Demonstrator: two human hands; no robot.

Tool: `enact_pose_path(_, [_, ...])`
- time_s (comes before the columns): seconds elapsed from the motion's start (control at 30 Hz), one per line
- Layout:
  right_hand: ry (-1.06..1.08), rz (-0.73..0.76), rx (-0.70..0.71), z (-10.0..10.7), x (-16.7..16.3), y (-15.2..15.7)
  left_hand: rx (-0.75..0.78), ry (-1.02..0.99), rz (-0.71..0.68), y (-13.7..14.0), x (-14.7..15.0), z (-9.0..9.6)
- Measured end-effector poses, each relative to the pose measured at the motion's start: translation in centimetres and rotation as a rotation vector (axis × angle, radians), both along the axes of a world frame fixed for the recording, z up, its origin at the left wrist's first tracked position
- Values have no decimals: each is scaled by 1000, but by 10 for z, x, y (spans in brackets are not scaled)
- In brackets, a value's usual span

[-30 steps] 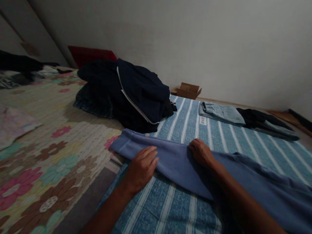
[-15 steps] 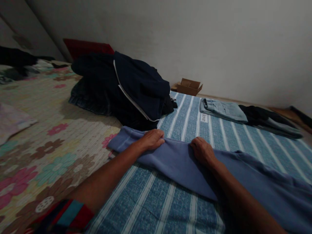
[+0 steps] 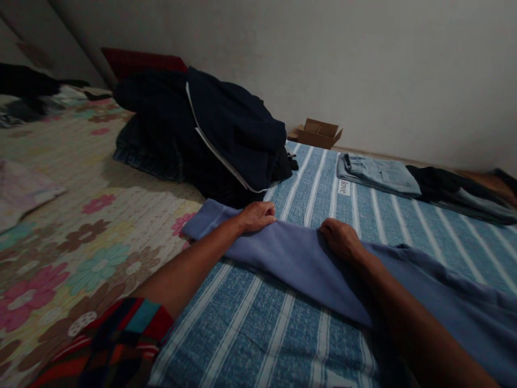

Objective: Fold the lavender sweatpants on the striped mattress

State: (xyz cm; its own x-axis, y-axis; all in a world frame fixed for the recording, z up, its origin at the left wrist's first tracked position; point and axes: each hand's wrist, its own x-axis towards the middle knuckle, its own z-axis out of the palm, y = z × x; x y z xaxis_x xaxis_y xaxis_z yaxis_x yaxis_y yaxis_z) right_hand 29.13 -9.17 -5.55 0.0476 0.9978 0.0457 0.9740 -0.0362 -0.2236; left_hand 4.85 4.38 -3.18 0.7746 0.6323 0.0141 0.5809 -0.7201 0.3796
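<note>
A pair of blue-violet pants [image 3: 291,250] lies stretched out flat across the striped bedding, running from the centre left to the lower right edge. My left hand [image 3: 257,216] is closed on its far edge, near the banded left end. Further right, my right hand [image 3: 339,237] grips the same far edge with curled fingers. The cloth between both hands looks fairly smooth. My right forearm covers part of the pants, and their right end runs out of view.
Behind my left hand a dark clothes heap [image 3: 226,134] is piled up. Folded light jeans [image 3: 377,175] and a dark folded garment [image 3: 456,191] lie at the back right. A cardboard box [image 3: 317,137] stands by the wall. Floral bedding [image 3: 133,231] spreads to the left.
Both hands keep their hold at nearly the same places on the pants. The view has shifted slightly, and more of my left sleeve shows.
</note>
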Motion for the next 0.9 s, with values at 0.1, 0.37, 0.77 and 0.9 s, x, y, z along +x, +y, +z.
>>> enact_pose_path(0.1, [-12, 13, 7, -1, 1, 3, 101, 1, -6, -8, 0, 3])
enact_pose_path(0.37, [-51, -1, 52, -4, 1, 5, 277, 27, -174, -56, 16, 14])
enact_pose_path(0.77, [-84, -24, 89, -1, -1, 7, 87, 22, -381, -55, -1, 2])
enact_pose_path(0.9, [-105, -38, 127, 15, -9, -5, 132, 0, -384, -54, 0, -1])
